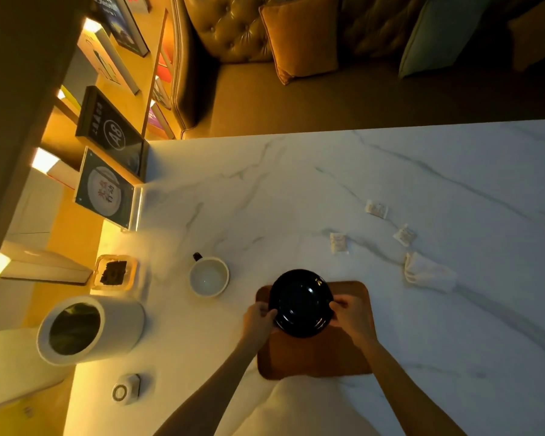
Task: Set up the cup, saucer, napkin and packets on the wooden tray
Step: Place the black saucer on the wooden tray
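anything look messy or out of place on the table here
Nothing spilled or broken. The three packets lie scattered at odd angles, and the napkin sits crumpled beside them, off the tray.

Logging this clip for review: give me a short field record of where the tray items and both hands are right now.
saucer: black saucer, over the wooden tray's far end
left hand: left hand on its left rim
right hand: right hand on its right rim
cup: white cup on marble table, left of tray
napkin: napkin off tray
packets: three packets off tray
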